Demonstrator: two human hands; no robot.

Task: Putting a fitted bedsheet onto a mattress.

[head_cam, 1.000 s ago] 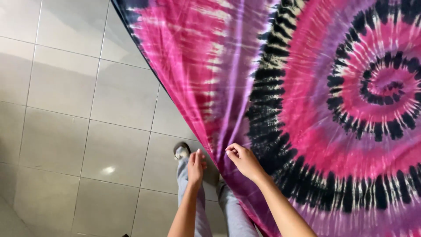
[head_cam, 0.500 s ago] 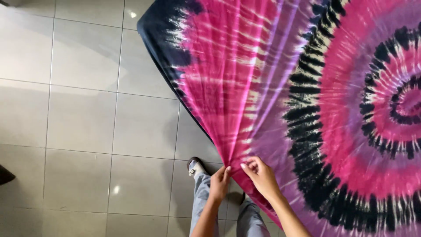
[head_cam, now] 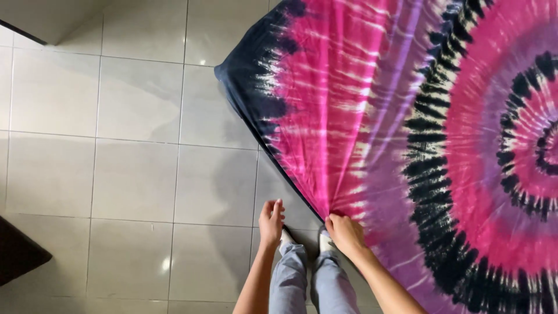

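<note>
Left hand now off sheet

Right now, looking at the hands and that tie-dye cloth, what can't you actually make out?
All in the head view:
- Cloth: its right and lower parts are cut off by the frame, so its full shape is unknown.
- Right hand: fingertips are hidden by the hand where it grips the cloth edge.
- Left hand: open beside the cloth; contact cannot be told.
- Shoes: mostly hidden by hands and legs.
- Dark object: cut off at left.

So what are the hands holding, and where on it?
The right hand pinches the tie-dye sheet at its near edge. The left hand holds nothing.
</note>
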